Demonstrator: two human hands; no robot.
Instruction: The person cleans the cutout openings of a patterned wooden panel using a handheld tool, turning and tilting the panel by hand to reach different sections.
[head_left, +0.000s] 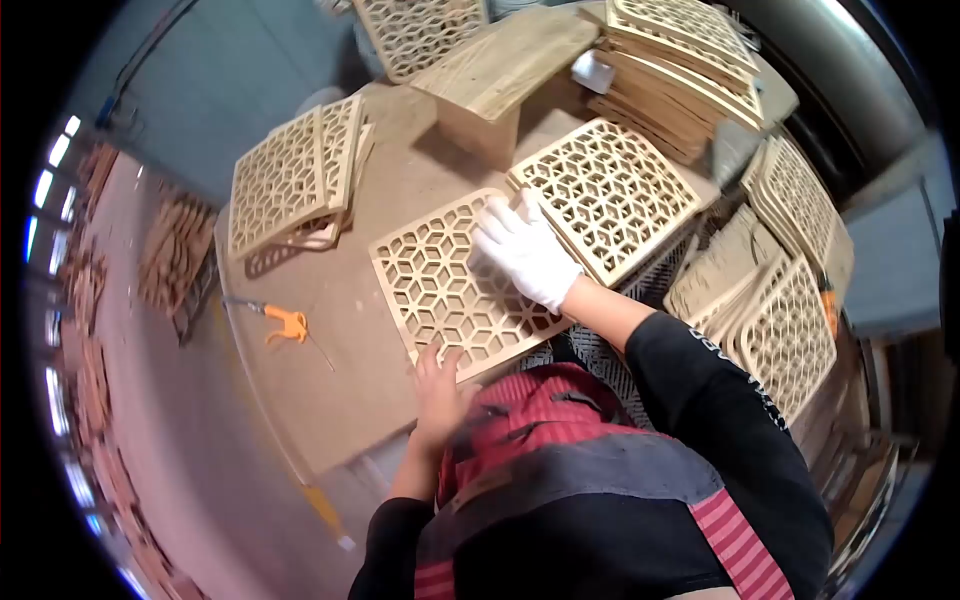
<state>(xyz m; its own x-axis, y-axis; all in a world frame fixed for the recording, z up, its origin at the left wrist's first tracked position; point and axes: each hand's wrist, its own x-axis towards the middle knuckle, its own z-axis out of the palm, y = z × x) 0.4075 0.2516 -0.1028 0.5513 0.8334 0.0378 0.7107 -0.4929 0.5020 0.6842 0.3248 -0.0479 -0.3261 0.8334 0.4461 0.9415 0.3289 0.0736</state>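
Note:
A pale wooden lattice panel [440, 270] with a cube-like cut-out pattern lies flat on the table in front of me. My left hand [443, 392], bare, rests at its near left edge with fingers apart, the fingertips on the frame. A white glove covers my right hand [525, 250], which lies open across the panel's right part, fingers stretched towards the far corner. Just right of that hand, a second lattice panel [610, 190] lies over another one, close against the first. The underside of both hands is hidden.
Leaning lattice panels [280, 185] stand at left, near an orange-handled tool [288, 324]. A wooden stand [480, 125] and a panel stack [660, 95] are at the back. More panels [790, 340] stand at right, beside the table [330, 400].

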